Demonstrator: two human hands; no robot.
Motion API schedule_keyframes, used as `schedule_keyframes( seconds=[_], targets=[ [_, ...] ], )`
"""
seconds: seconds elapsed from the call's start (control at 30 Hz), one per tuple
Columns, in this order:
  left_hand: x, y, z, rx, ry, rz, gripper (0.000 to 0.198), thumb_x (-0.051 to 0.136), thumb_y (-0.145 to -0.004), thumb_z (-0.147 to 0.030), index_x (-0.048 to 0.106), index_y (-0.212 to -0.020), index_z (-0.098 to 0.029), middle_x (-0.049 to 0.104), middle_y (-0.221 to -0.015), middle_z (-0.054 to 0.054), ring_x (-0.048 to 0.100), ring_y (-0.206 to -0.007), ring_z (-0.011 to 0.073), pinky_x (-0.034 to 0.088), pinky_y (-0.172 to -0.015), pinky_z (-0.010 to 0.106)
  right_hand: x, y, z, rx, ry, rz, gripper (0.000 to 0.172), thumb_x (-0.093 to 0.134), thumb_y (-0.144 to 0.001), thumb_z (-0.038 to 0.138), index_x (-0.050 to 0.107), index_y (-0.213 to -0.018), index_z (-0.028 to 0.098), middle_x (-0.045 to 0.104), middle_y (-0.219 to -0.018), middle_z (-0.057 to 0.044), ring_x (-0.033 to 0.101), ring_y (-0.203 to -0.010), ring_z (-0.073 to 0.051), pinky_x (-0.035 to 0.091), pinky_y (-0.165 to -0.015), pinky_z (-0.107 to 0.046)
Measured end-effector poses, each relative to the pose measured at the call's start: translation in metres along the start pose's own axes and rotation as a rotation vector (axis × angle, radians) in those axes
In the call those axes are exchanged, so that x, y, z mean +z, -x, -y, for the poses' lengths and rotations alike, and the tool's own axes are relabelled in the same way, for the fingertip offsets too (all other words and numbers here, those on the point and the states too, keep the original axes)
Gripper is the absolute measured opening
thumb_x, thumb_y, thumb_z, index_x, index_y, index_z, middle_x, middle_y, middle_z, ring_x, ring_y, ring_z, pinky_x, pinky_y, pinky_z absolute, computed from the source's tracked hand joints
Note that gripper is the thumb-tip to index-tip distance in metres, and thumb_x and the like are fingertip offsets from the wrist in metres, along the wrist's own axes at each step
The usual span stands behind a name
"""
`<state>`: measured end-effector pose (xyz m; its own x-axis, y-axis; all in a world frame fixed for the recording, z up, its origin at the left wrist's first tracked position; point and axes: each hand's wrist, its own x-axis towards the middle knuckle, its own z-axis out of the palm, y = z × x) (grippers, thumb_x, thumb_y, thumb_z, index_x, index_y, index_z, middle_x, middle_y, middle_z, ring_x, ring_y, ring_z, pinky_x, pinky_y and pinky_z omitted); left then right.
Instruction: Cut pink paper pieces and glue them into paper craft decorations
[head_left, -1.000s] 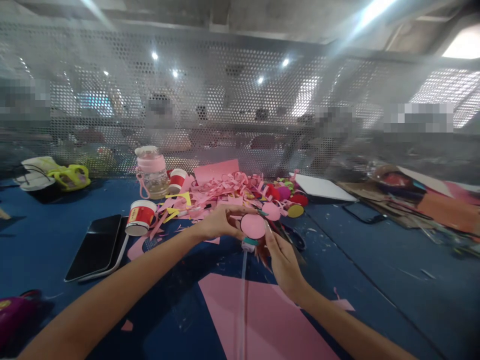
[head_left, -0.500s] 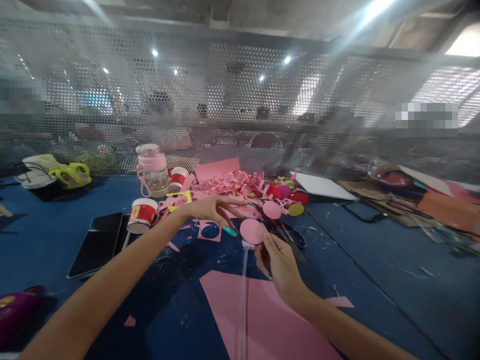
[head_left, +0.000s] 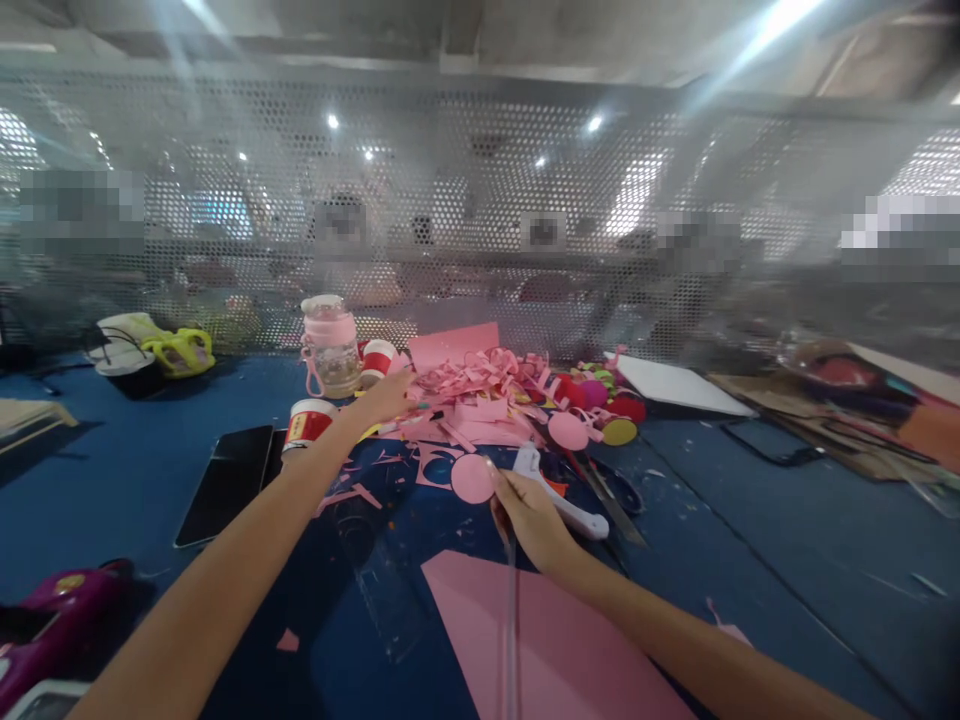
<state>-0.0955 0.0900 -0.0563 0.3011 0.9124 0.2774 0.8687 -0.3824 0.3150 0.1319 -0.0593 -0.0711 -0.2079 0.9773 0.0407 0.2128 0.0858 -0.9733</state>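
Between the fingertips of my right hand [head_left: 529, 510] is a pink paper disc [head_left: 472, 479], with a clear stick [head_left: 511, 620] running down below it over a large pink sheet [head_left: 555, 640]. My left hand [head_left: 394, 392] reaches to the left side of the pile of pink paper scraps [head_left: 487, 380]; its fingers are blurred among the scraps, and what they hold, if anything, cannot be made out. Just right of my right hand lies a white-handled tool [head_left: 574, 510], beside scissors [head_left: 611, 495]. Another pink disc [head_left: 568, 431] rests at the pile's front right.
Two red-and-white paper cups [head_left: 309, 422] and a pink-lidded bottle [head_left: 331, 345] stand left of the pile. A black phone [head_left: 229, 485] lies near my left forearm. A purple object [head_left: 60, 620] is at lower left; cardboard and papers [head_left: 810, 400] lie at right.
My left hand has moved away from the disc, left and back to the scrap pile. My right hand still holds the disc, now slightly lower left. The white-handled tool has come into view.
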Motion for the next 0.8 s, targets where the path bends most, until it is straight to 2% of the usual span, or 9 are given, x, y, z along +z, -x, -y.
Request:
schedule_keyframes(
  seconds=[0.13, 0.2, 0.3, 0.37, 0.43, 0.57, 0.7, 0.8],
  targets=[
    [0.015, 0.002, -0.002, 0.039, -0.061, 0.036, 0.062, 0.054, -0.076, -0.046, 0.041, -0.127, -0.013, 0.048, -0.130, 0.015, 0.046, -0.119, 0.0247, 0.036, -0.097, 0.033, -0.003, 0.000, -0.009, -0.024, 0.118, 0.058, 0.052, 0.037, -0.080, 0.063, 0.039, -0.051, 0.020, 0.038, -0.036, 0.006, 0.034, -0.030, -0.006, 0.025, -0.031, -0.018],
    [0.020, 0.004, -0.005, 0.032, -0.091, 0.033, 0.069, 0.049, -0.077, -0.054, 0.036, -0.130, -0.012, 0.049, -0.129, 0.018, 0.046, -0.119, 0.0272, 0.036, -0.096, 0.036, -0.005, 0.000, -0.012, -0.059, 0.174, 0.070, 0.051, 0.038, -0.082, 0.059, 0.039, -0.050, 0.019, 0.038, -0.035, 0.005, 0.035, -0.031, -0.006, 0.025, -0.032, -0.019],
    [0.025, 0.007, -0.011, 0.002, -0.143, 0.014, 0.084, 0.046, -0.072, -0.066, 0.032, -0.133, -0.010, 0.049, -0.127, 0.022, 0.047, -0.117, 0.0330, 0.036, -0.094, 0.041, -0.007, 0.001, -0.013, -0.082, 0.186, 0.066, 0.051, 0.039, -0.083, 0.057, 0.039, -0.048, 0.020, 0.037, -0.034, 0.005, 0.035, -0.031, -0.006, 0.025, -0.032, -0.019],
    [0.028, 0.008, -0.013, 0.005, -0.215, 0.015, 0.086, 0.045, -0.070, -0.070, 0.031, -0.133, -0.013, 0.047, -0.129, 0.023, 0.047, -0.117, 0.0337, 0.036, -0.093, 0.042, -0.008, 0.001, -0.012, -0.077, 0.163, 0.061, 0.051, 0.039, -0.082, 0.058, 0.038, -0.048, 0.020, 0.036, -0.034, 0.005, 0.033, -0.030, -0.006, 0.023, -0.031, -0.019],
    [0.030, 0.007, -0.013, 0.026, -0.286, 0.029, 0.080, 0.044, -0.073, -0.066, 0.032, -0.132, -0.014, 0.048, -0.128, 0.021, 0.048, -0.116, 0.0316, 0.037, -0.093, 0.040, -0.008, 0.002, -0.010, -0.064, 0.131, 0.062, 0.051, 0.039, -0.082, 0.059, 0.038, -0.048, 0.020, 0.036, -0.034, 0.006, 0.032, -0.029, -0.006, 0.022, -0.031, -0.019],
    [0.031, 0.005, -0.013, 0.062, -0.324, 0.062, 0.058, 0.045, -0.083, -0.047, 0.038, -0.130, -0.013, 0.058, -0.115, 0.020, 0.054, -0.108, 0.0293, 0.039, -0.090, 0.040, -0.010, 0.006, -0.007, -0.008, 0.035, 0.071, 0.051, 0.038, -0.079, 0.063, 0.038, -0.050, 0.020, 0.035, -0.034, 0.007, 0.028, -0.027, -0.005, 0.019, -0.029, -0.019],
    [0.032, 0.008, -0.020, 0.109, -0.325, 0.075, 0.047, 0.045, -0.085, -0.035, 0.042, -0.128, -0.017, 0.059, -0.114, 0.017, 0.056, -0.104, 0.0286, 0.039, -0.089, 0.042, -0.011, 0.008, -0.008, -0.003, -0.019, 0.047, 0.052, 0.039, -0.078, 0.064, 0.039, -0.050, 0.020, 0.036, -0.034, 0.007, 0.029, -0.028, -0.005, 0.020, -0.029, -0.017],
    [0.032, 0.009, -0.026, 0.129, -0.301, 0.080, 0.039, 0.043, -0.085, -0.027, 0.048, -0.124, -0.022, 0.062, -0.109, 0.012, 0.058, -0.098, 0.0247, 0.042, -0.087, 0.038, -0.012, 0.007, -0.010, -0.021, -0.019, 0.045, 0.051, 0.040, -0.078, 0.062, 0.039, -0.050, 0.019, 0.037, -0.035, 0.007, 0.030, -0.028, -0.004, 0.020, -0.029, -0.017]
  ],
)
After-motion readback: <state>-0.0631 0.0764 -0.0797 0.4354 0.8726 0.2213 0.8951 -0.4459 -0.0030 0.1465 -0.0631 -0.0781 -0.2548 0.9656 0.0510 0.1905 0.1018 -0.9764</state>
